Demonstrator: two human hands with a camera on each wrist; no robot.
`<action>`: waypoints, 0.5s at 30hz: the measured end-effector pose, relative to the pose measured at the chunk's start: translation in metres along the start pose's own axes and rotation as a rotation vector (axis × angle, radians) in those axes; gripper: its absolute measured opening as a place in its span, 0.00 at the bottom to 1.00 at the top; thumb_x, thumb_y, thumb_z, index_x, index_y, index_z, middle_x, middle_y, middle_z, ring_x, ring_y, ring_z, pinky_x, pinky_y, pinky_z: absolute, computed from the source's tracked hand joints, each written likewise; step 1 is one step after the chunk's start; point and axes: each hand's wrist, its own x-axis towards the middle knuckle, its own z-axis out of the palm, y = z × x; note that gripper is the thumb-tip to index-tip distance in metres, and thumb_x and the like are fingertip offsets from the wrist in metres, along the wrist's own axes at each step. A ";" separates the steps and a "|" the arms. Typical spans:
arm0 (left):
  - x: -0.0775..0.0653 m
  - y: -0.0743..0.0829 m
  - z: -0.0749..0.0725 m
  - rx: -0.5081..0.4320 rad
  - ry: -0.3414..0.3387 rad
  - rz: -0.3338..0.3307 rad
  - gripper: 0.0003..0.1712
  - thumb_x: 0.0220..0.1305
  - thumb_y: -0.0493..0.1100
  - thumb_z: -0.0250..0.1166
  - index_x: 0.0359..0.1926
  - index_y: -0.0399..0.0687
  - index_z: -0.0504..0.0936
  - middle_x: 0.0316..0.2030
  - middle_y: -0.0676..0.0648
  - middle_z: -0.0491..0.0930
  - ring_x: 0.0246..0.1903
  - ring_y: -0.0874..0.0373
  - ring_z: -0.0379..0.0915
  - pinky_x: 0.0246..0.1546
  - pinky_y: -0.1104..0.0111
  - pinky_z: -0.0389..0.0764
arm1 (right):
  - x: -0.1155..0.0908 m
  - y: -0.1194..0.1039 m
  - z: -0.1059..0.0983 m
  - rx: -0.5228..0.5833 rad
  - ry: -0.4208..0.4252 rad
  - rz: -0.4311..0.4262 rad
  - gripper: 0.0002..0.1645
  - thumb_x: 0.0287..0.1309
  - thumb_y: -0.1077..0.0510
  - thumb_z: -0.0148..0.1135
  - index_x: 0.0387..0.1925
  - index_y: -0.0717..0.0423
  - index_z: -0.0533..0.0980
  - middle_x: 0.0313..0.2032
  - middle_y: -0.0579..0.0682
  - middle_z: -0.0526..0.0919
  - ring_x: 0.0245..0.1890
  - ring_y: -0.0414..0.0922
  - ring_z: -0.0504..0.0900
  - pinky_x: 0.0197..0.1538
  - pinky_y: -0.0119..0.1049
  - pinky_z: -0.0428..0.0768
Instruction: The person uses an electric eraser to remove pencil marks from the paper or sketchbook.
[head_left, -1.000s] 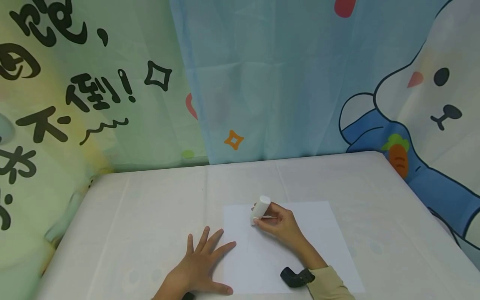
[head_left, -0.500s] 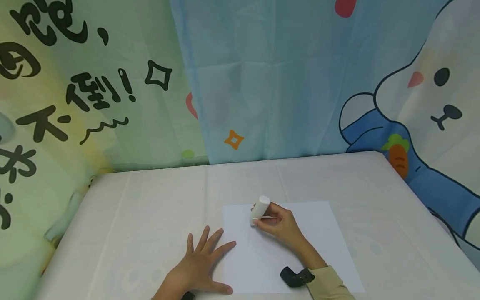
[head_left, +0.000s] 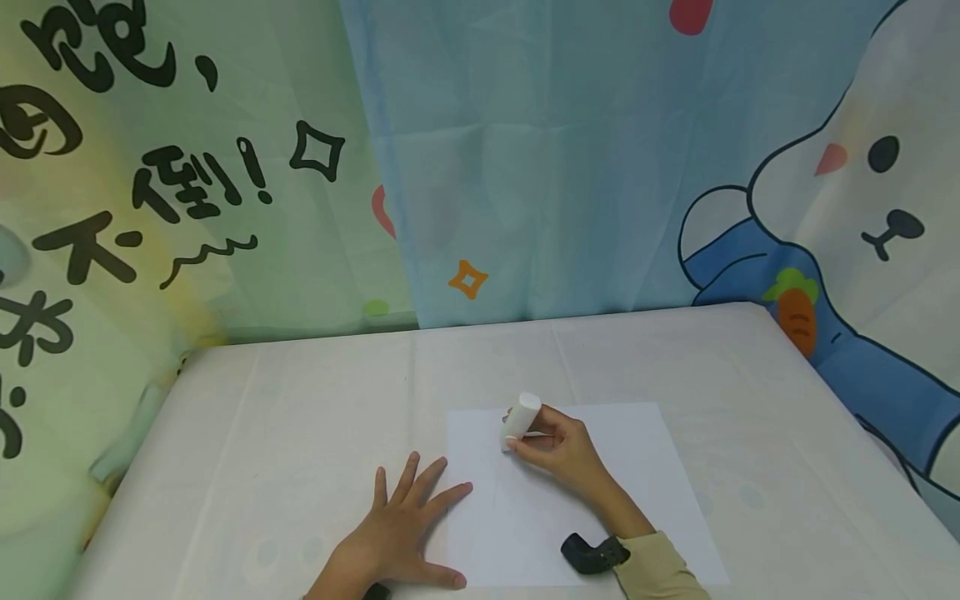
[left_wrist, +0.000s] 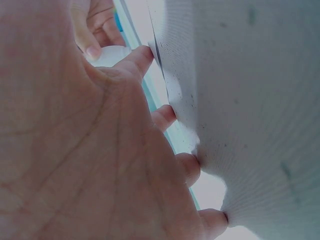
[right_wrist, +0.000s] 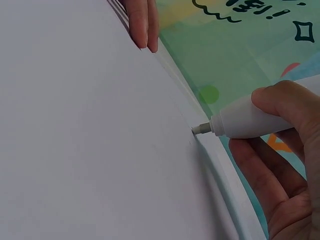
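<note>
In the head view my right hand (head_left: 566, 450) pinches a thick white electric eraser (head_left: 522, 412), which leans over the upper left part of a white sheet of paper (head_left: 622, 475). The right wrist view shows its slim grey tip (right_wrist: 202, 128) down at the paper, with faint marks close by. Thumb and fingers wrap the barrel. My left hand (head_left: 397, 533) lies palm down with fingers spread, its thumb and index fingertip on the sheet's left margin. In the left wrist view its fingertips (left_wrist: 187, 167) press on the surface.
The sheet lies on a table with a white cloth (head_left: 300, 417). A black wrist strap mount (head_left: 594, 556) sits at my right cuff, beside a beige sleeve (head_left: 660, 567). Behind the table hangs a printed curtain (head_left: 555, 167) with cartoon figures and lettering.
</note>
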 end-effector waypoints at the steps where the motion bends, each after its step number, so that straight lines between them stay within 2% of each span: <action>1: 0.000 0.000 0.000 0.000 -0.001 -0.002 0.57 0.42 0.74 0.70 0.73 0.67 0.60 0.75 0.44 0.51 0.74 0.36 0.35 0.63 0.29 0.40 | 0.000 0.000 0.000 -0.002 0.003 -0.001 0.24 0.45 0.76 0.70 0.48 0.75 0.75 0.42 0.70 0.83 0.41 0.32 0.83 0.42 0.32 0.84; 15: 0.000 0.000 0.001 0.004 -0.006 -0.007 0.57 0.42 0.75 0.69 0.73 0.67 0.59 0.75 0.44 0.51 0.74 0.35 0.35 0.63 0.29 0.39 | 0.000 -0.001 0.000 -0.013 0.005 0.003 0.24 0.46 0.76 0.70 0.48 0.75 0.75 0.42 0.69 0.83 0.42 0.31 0.82 0.42 0.34 0.84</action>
